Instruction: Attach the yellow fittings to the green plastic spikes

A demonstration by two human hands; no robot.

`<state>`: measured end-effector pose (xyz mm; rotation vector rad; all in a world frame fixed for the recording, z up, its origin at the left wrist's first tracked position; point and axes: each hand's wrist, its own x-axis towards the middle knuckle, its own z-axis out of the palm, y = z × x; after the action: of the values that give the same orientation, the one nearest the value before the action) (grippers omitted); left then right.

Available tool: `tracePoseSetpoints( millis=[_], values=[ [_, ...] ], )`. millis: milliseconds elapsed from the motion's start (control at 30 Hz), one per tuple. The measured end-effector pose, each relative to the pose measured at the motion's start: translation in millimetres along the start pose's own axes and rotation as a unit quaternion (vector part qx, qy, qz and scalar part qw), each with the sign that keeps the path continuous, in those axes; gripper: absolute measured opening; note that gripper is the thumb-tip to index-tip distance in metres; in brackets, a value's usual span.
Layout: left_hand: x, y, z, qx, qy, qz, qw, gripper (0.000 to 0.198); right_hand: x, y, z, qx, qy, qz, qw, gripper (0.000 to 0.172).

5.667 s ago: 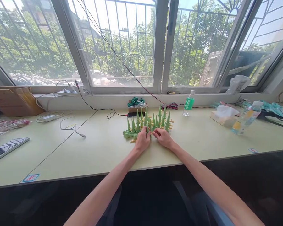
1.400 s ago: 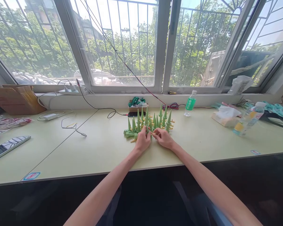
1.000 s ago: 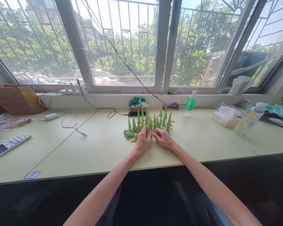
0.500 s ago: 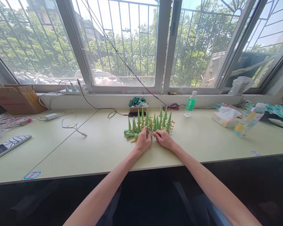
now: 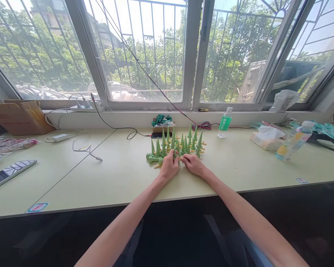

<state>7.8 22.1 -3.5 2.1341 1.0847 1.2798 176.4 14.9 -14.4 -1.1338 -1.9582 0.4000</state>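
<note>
A cluster of green cone-shaped pieces [image 5: 163, 144] with small yellow pegs stands on the table in front of me. At its near edge my left hand [image 5: 169, 165] is closed around a green piece, mostly hidden by the fingers. Close beside it on the right, my right hand [image 5: 193, 163] pinches a small yellow peg at that piece; the fingertips of both hands almost meet. Several green pieces [image 5: 153, 159] lie on their sides left of my left hand, near a loose yellow peg [image 5: 157, 166].
Behind the cones are a black phone [image 5: 157, 135] and a small box [image 5: 163, 128] with green wrapping. A bottle with a green label [image 5: 225, 123], a tissue box [image 5: 267, 138] and another bottle [image 5: 295, 142] stand to the right. Cables [image 5: 89, 151] and a cardboard box [image 5: 20, 116] are left.
</note>
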Motion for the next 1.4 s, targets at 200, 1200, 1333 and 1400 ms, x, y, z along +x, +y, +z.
tracePoseSetpoints(
  millis=[200, 1200, 1333, 1400],
  values=[
    [0.8, -1.3, 0.5, -0.008, 0.003, 0.006, 1.000, 0.010, -0.7, -4.9, -1.2, 0.005, 0.006, 0.010, 1.000, 0.030],
    [0.8, -1.7, 0.5, 0.009, 0.011, 0.018, 1.000, 0.010, -1.0, -4.2, -1.5, 0.017, 0.002, -0.004, 1.000, 0.015],
    [0.8, -2.0, 0.6, 0.012, 0.003, 0.019, 1.000, 0.009, -1.2, -2.9, -0.9, 0.017, -0.002, -0.007, 1.000, 0.019],
    [0.5, -2.0, 0.6, 0.012, -0.002, 0.018, 1.000, 0.009, -1.6, -2.7, -0.9, 0.014, -0.004, -0.006, 1.000, 0.020]
  ],
)
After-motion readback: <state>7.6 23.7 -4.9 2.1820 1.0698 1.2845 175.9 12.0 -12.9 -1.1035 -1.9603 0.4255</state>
